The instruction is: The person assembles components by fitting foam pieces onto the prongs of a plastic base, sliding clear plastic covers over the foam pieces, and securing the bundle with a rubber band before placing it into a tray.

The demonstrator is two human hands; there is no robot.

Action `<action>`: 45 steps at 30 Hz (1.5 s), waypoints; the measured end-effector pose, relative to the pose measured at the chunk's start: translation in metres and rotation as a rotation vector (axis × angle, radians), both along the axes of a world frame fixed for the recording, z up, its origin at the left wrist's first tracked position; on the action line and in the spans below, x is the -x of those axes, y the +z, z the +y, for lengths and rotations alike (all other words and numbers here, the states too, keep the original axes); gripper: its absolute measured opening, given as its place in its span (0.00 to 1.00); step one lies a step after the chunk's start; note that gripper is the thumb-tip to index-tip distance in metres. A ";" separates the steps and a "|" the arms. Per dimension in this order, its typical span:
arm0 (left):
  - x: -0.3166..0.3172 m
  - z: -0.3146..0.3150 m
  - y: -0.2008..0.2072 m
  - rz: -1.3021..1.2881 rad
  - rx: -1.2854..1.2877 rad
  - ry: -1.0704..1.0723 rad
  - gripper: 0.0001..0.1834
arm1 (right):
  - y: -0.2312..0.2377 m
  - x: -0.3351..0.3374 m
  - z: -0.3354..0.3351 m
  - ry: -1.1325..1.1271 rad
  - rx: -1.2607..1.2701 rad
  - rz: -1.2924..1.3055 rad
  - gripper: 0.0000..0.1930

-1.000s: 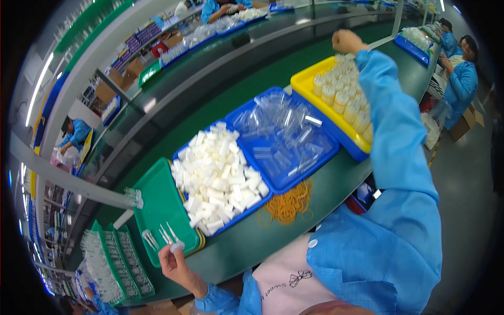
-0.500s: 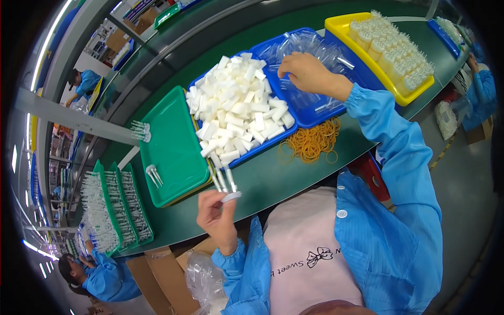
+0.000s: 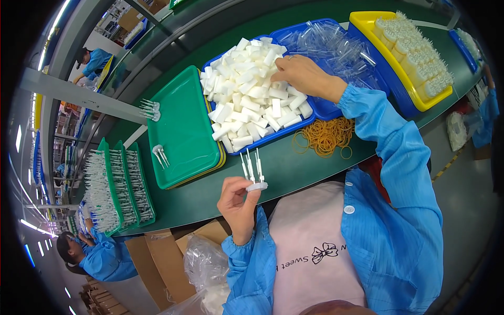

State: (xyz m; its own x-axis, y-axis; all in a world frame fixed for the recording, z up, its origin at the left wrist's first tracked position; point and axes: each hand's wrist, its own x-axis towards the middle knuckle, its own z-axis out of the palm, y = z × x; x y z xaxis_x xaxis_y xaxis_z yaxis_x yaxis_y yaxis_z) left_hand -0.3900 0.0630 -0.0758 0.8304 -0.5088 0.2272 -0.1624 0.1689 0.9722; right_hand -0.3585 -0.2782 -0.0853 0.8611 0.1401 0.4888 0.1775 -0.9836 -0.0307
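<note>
Blocks (image 3: 247, 100) now underlie curled right hand (image 3: 303, 73), hold unclear; left hand (image 3: 237, 203) pinches pronged disc (image 3: 257, 186).

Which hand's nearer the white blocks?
Right. The right hand is at the right side of the white blocks; the left hand is apart from them, on the near side, holding a pronged piece.

Dark printed lettering (image 3: 301, 260) is borne across the front of a pale pink shirt (image 3: 315, 218), interrupted by an outlined bow (image 3: 325, 253); at both ends the line is bounded by the open edges of a blue work jacket (image 3: 388, 220).
</note>
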 end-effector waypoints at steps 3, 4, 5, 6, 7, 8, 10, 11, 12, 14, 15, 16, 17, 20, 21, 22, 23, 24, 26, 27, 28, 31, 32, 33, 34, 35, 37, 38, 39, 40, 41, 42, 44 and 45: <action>0.000 -0.003 -0.001 -0.014 -0.014 -0.006 0.09 | -0.006 -0.006 -0.003 -0.039 0.039 0.004 0.12; 0.000 -0.004 -0.001 -0.012 -0.016 -0.008 0.09 | -0.006 -0.006 -0.003 -0.039 0.037 0.005 0.12; 0.000 -0.005 -0.001 -0.011 -0.019 -0.008 0.09 | -0.006 -0.005 -0.005 -0.051 0.029 0.013 0.11; -0.001 -0.006 0.000 0.005 -0.017 -0.022 0.09 | -0.005 -0.003 -0.007 -0.064 0.021 0.021 0.11; 0.000 -0.004 0.001 0.020 -0.014 -0.018 0.10 | -0.002 -0.003 -0.004 -0.048 0.019 0.021 0.11; 0.001 -0.003 0.001 0.020 -0.016 -0.002 0.10 | 0.002 0.003 -0.001 -0.007 -0.077 -0.068 0.09; 0.000 -0.001 0.004 0.071 0.019 -0.015 0.10 | 0.015 0.014 0.009 0.035 -0.263 -0.179 0.09; -0.004 0.001 -0.004 0.109 0.064 -0.009 0.11 | 0.019 0.023 0.017 0.033 -0.357 -0.189 0.10; -0.005 -0.002 -0.001 0.110 0.056 -0.025 0.12 | 0.032 0.037 0.024 0.034 -0.518 -0.114 0.10; -0.006 -0.006 0.002 0.097 0.052 -0.092 0.12 | 0.053 0.061 0.039 0.054 -0.744 -0.010 0.09; -0.005 -0.007 0.005 0.083 0.053 -0.122 0.12 | 0.059 0.072 0.048 0.066 -0.810 0.011 0.08; -0.004 -0.008 0.007 0.069 0.054 -0.164 0.13 | 0.062 0.082 0.055 0.087 -0.815 0.018 0.08; -0.003 -0.007 0.008 0.064 0.080 -0.204 0.14 | 0.064 0.089 0.062 0.130 -0.861 0.013 0.07; -0.003 -0.016 0.009 0.086 0.088 -0.283 0.14 | 0.057 0.105 0.073 0.188 -1.004 0.047 0.05; -0.002 -0.017 0.010 0.093 0.085 -0.292 0.14 | 0.054 0.111 0.076 0.216 -1.087 0.080 0.05; -0.001 -0.017 0.009 0.103 0.083 -0.302 0.14 | 0.052 0.114 0.080 0.202 -1.090 0.083 0.05; -0.002 -0.016 0.008 0.096 0.095 -0.290 0.14 | 0.050 0.116 0.085 0.179 -1.244 0.146 0.05; -0.002 -0.017 0.008 0.091 0.108 -0.284 0.14 | 0.049 0.118 0.090 0.147 -1.396 0.206 0.06; -0.002 -0.017 0.007 0.079 0.103 -0.298 0.14 | 0.040 0.121 0.097 0.135 -1.549 0.171 0.08; -0.003 -0.017 0.007 0.092 0.109 -0.283 0.14 | 0.037 0.120 0.095 0.147 -1.653 0.216 0.09; -0.003 -0.017 0.007 0.106 0.115 -0.268 0.14 | 0.034 0.120 0.095 0.159 -1.757 0.260 0.11; -0.004 -0.017 0.004 0.134 0.121 -0.276 0.13 | 0.036 0.116 0.100 0.268 -1.768 0.206 0.10; -0.004 -0.018 0.002 0.134 0.121 -0.275 0.13 | 0.037 0.116 0.099 0.322 -1.771 0.188 0.10; -0.003 -0.020 0.004 0.144 0.134 -0.269 0.13 | 0.035 0.118 0.098 0.296 -1.725 0.201 0.12; -0.002 -0.021 0.006 0.150 0.134 -0.273 0.13 | 0.033 0.118 0.095 0.288 -1.727 0.202 0.12; -0.003 -0.023 0.008 0.125 0.125 -0.281 0.13 | 0.031 0.117 0.090 0.244 -1.692 0.247 0.12; -0.002 -0.024 0.011 0.106 0.112 -0.289 0.13 | 0.033 0.116 0.089 0.145 -1.664 0.289 0.09; -0.002 -0.024 0.013 0.103 0.079 -0.300 0.13 | 0.034 0.115 0.090 0.141 -1.668 0.292 0.09; -0.002 -0.025 0.013 0.098 0.048 -0.312 0.13 | 0.035 0.114 0.091 0.122 -1.708 0.258 0.08; -0.003 -0.025 0.013 0.099 0.046 -0.314 0.13 | 0.035 0.113 0.091 0.103 -1.748 0.224 0.08; -0.003 -0.025 0.013 0.060 0.011 -0.320 0.13 | 0.037 0.112 0.091 0.101 -1.750 0.223 0.08; -0.004 -0.025 0.013 0.020 -0.024 -0.326 0.13 | 0.039 0.112 0.091 0.080 -1.765 0.228 0.08; -0.005 -0.027 0.014 0.029 -0.036 -0.336 0.13 | 0.037 0.111 0.090 0.057 -1.783 0.231 0.08; -0.006 -0.029 0.015 0.036 -0.047 -0.343 0.13 | 0.035 0.110 0.088 0.075 -1.768 0.238 0.08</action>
State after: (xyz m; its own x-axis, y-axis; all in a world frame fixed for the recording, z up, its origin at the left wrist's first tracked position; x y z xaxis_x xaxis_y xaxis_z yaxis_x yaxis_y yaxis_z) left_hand -0.3844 0.0344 -0.0607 0.6164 -0.7687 0.1705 -0.0696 0.1625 0.9842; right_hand -0.4688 -0.1903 -0.0499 0.9457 -0.3231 -0.0355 0.0504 0.2535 -0.9660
